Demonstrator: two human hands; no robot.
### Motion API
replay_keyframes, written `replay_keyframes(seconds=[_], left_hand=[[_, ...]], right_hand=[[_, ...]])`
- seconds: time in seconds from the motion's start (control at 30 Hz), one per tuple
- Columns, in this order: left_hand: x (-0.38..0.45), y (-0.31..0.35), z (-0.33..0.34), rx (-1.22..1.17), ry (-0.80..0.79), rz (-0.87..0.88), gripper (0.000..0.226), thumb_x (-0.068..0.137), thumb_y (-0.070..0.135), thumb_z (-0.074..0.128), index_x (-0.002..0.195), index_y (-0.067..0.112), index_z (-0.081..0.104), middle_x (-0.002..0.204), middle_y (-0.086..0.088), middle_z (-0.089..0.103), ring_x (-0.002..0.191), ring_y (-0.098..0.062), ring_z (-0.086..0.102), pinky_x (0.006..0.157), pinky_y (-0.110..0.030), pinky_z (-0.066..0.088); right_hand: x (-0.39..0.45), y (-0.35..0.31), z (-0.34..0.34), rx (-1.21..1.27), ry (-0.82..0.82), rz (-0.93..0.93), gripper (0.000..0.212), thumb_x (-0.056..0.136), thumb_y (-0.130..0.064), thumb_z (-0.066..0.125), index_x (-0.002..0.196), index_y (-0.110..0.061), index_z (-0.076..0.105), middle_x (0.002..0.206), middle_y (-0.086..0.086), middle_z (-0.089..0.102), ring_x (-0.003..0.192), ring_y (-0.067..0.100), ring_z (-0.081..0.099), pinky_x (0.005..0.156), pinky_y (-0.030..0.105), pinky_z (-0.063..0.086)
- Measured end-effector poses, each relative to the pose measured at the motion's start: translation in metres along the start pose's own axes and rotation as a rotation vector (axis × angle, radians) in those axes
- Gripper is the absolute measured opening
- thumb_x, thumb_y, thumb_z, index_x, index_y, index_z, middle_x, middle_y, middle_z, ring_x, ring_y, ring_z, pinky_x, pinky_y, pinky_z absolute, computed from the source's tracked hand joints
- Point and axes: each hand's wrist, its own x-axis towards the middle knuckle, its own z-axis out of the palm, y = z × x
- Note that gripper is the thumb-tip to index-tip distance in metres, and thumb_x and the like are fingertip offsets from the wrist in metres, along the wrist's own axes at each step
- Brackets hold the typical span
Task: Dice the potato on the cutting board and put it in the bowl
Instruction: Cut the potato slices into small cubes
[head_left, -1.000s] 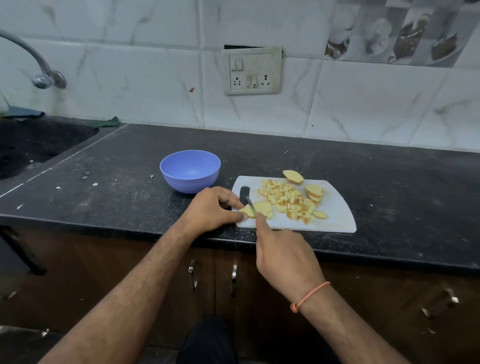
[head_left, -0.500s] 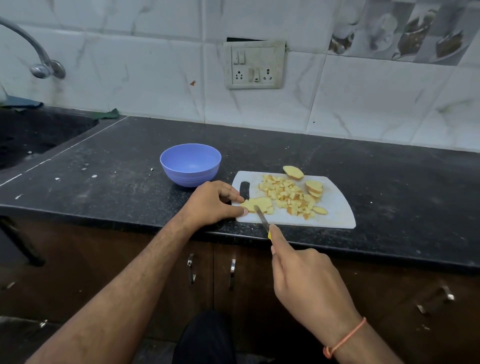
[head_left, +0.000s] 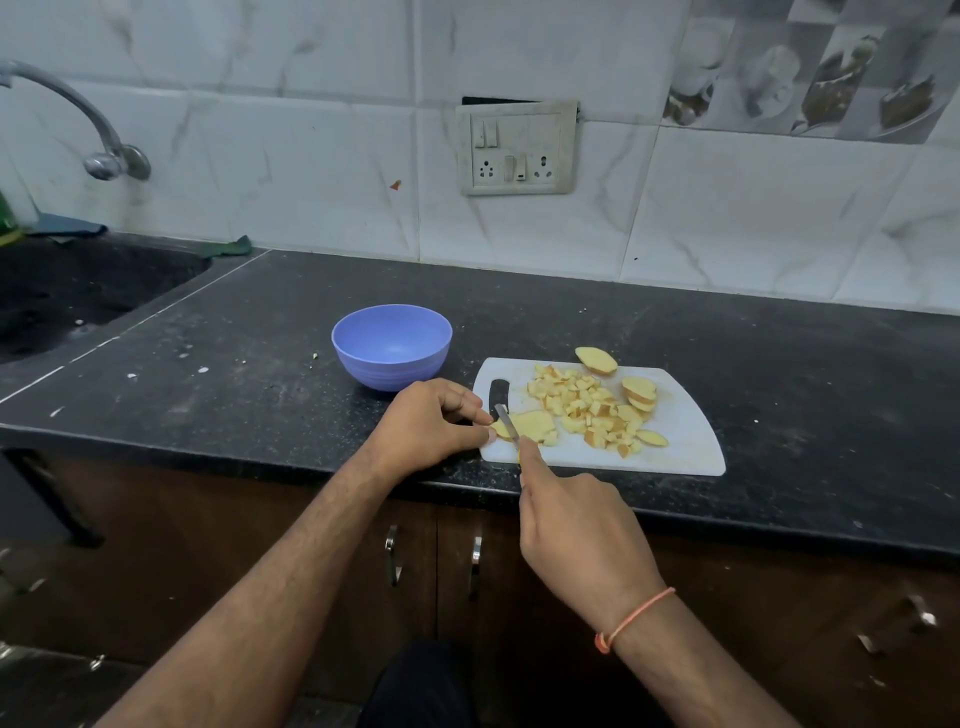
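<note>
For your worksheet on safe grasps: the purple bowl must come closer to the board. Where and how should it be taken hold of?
Grip the bowl by its near-left rim, coming from above and the left: it stands upright, empty and open-topped. Its right side is crowded by the left hand and the board.

Bare forearms; an orange thread bracelet (head_left: 631, 618) circles the right wrist.

a tap (head_left: 78, 119) over the dark sink (head_left: 78, 291) (far left), a switchboard (head_left: 518, 148) on the tiled wall.
</note>
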Motion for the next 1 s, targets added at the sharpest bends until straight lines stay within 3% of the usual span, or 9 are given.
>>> replay_keyframes(seconds=[0.13,0.4,0.73,0.9,1.0], left_hand=[[0.002,-0.002,0.001,0.007,0.015,-0.005,0.016,0.075,0.026,0.096,0.086,0.033,0.087,0.107,0.017,0.075,0.1,0.003,0.07,0.094,-0.026,0.055],[0.0,0.002,0.001,0.041,-0.012,-0.01,0.014,0.076,0.031,0.096,0.083,0.038,0.086,0.106,0.018,0.075,0.099,0.005,0.069,0.092,-0.025,0.053],[-0.002,0.005,0.001,0.032,-0.017,-0.008,0.015,0.076,0.03,0.096,0.08,0.04,0.086,0.106,0.019,0.075,0.097,0.004,0.07,0.091,-0.023,0.053],[-0.001,0.004,0.003,0.06,-0.025,0.007,0.02,0.078,0.034,0.094,0.096,0.036,0.085,0.109,0.02,0.074,0.101,0.0,0.069,0.096,-0.027,0.056],[0.001,0.004,0.002,0.115,-0.074,0.02,0.026,0.084,0.036,0.09,0.109,0.038,0.081,0.117,0.018,0.07,0.106,-0.006,0.068,0.103,-0.036,0.056]], right_hand=[[0.002,0.001,0.002,-0.025,-0.04,0.016,0.061,0.11,-0.03,0.032,0.165,-0.024,0.008,0.071,-0.003,0.056,0.061,0.016,0.053,0.053,0.036,0.044],[-0.014,0.008,-0.003,-0.037,-0.079,0.008,0.061,0.11,-0.03,0.032,0.165,-0.026,0.005,0.071,-0.003,0.06,0.06,0.016,0.057,0.059,0.04,0.056],[-0.044,0.039,-0.013,0.063,-0.011,0.002,0.055,0.11,-0.039,0.031,0.163,-0.035,0.014,0.062,-0.008,0.054,0.054,0.013,0.054,0.052,0.031,0.048],[-0.02,0.077,-0.01,0.061,0.064,0.055,0.052,0.109,-0.042,0.031,0.16,-0.039,0.025,0.06,-0.008,0.056,0.054,0.013,0.055,0.052,0.039,0.052],[-0.003,0.099,-0.015,0.163,0.108,0.087,0.048,0.109,-0.041,0.036,0.156,-0.046,0.035,0.057,-0.006,0.055,0.051,0.012,0.053,0.046,0.03,0.042]])
